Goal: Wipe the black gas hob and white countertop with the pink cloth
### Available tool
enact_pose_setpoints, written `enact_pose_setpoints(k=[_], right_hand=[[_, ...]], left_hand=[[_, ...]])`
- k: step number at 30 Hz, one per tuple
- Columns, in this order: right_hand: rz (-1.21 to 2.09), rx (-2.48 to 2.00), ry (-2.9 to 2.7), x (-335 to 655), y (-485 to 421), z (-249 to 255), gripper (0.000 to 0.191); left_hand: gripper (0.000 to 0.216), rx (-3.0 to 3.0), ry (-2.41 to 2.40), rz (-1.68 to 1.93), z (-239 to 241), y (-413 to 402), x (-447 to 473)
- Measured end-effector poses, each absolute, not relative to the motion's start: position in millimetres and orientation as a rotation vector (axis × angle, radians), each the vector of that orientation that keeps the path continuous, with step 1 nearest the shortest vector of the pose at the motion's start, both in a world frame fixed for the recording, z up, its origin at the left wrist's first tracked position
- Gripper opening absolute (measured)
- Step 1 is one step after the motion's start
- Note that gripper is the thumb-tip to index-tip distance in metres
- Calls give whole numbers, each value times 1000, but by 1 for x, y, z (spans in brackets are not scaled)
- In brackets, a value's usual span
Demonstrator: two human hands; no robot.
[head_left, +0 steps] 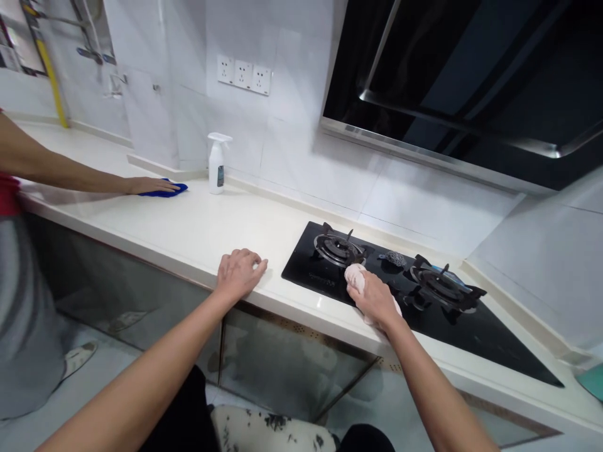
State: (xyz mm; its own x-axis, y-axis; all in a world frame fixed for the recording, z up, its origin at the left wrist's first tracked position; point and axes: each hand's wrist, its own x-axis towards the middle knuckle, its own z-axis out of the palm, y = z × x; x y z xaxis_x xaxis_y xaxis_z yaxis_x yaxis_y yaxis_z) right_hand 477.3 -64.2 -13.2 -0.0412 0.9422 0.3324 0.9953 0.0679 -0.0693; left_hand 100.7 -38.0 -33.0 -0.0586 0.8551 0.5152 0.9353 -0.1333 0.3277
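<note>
My right hand is closed round a bunched pale pink cloth on the front part of the black gas hob, just in front of the left burner. Part of the cloth shows below my palm, near the hob's front edge. Resting on the counter's front edge, left of the hob, is my left hand, holding nothing, with the thumb apart from loosely bent fingers. A steel wool scrubber lies on the hob between the two burners. Something blue shows behind the right burner.
A co-worker's hand presses a blue cloth on the white counter at left. Near the wall stands a white spray bottle. The black range hood overhangs the hob. A green object sits at the right edge.
</note>
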Motion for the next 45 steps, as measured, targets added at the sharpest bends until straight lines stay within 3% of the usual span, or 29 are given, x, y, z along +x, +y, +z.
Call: enact_pose_setpoints(k=[4, 11, 20, 28, 35, 41, 45], right_hand=[[-267, -1793, -2129, 461, -74, -25, 41], [-132, -1545, -2258, 390, -30, -18, 41], [22, -1569, -2217, 324, 43, 4, 55], [79, -1219, -2419, 296, -10, 2, 36], [12, -998, -2436, 281, -62, -13, 41], [-71, -912, -2324, 328, -101, -32, 44], [-175, -1147, -2201, 397, -129, -43, 38]], left_hand=[[37, -2059, -1945, -1005, -37, -37, 101], [34, -2055, -1937, -1009, -37, -41, 103], [37, -2053, -1958, -1045, -31, -46, 101], [40, -2009, -1949, -1183, -32, -46, 98], [44, -2015, -2039, -1171, -30, -43, 91], [42, -2007, -2086, -1068, -28, -44, 91], [41, -2015, -2086, -949, -25, -44, 92]])
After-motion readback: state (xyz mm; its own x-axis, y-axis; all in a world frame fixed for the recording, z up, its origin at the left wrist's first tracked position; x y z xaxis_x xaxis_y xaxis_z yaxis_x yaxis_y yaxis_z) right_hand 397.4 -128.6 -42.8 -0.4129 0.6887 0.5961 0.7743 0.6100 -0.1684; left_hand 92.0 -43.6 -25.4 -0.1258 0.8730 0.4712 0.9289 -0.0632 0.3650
